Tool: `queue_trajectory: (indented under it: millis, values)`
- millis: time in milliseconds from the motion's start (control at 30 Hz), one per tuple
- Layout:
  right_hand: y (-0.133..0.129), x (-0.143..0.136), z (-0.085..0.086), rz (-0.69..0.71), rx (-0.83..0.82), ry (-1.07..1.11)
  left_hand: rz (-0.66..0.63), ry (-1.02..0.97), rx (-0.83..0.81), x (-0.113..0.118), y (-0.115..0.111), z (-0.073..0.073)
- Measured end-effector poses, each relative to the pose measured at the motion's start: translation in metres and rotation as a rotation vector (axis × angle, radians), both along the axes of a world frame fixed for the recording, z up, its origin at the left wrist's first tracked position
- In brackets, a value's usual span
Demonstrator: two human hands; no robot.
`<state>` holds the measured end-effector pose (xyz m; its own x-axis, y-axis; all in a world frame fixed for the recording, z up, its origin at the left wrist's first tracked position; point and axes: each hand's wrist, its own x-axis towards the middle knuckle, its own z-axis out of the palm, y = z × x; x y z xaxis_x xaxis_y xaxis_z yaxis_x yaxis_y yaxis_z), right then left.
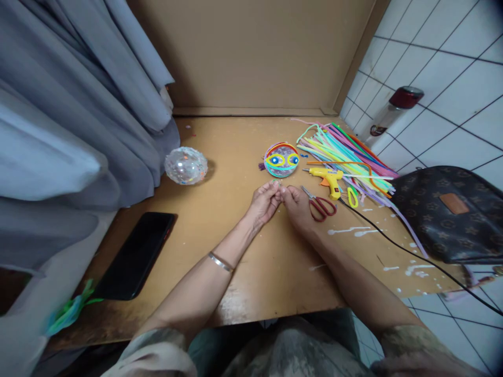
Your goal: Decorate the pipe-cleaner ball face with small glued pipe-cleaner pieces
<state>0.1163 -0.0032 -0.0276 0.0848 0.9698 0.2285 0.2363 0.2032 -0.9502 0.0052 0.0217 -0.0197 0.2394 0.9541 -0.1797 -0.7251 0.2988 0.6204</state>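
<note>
My left hand (pixel 268 200) and my right hand (pixel 297 207) meet over the middle of the table, fingertips pinched close together. Something tiny and greenish shows at the left fingertips, too small to name. Just beyond them lies a round clear piece decorated with pipe cleaners (pixel 282 160), with yellow-ringed blue eyes, a red and orange arc on top and a purple tuft at its left. Beside my right hand rest red-handled scissors (pixel 323 207). A yellow hot glue gun (pixel 330 178) lies farther right, its nozzle pointing left.
Many coloured pipe cleaners (pixel 346 149) are heaped at the back right, near a clear bottle with a red cap (pixel 393 112). A brown patterned bag (pixel 451 225) sits at right; a black cord (pixel 401 246) crosses the table. Leftward are a clear speckled ball (pixel 186 166) and a black phone (pixel 137 254).
</note>
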Motion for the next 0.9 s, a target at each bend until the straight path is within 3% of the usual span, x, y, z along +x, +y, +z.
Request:
queue_trajectory:
  millis: [367,733,900]
  values:
    - [0.001,0.001,0.005,-0.172,0.096,-0.142,-0.009,-0.118,-0.075,-0.006,0.004,0.002]
    - [-0.002,-0.001,0.004,-0.112,0.106,0.021,-0.052,-0.069,-0.024,-0.006,0.004,-0.002]
    - [-0.005,0.0,0.01,-0.059,0.098,-0.019,-0.015,0.083,0.158,-0.003,0.004,-0.01]
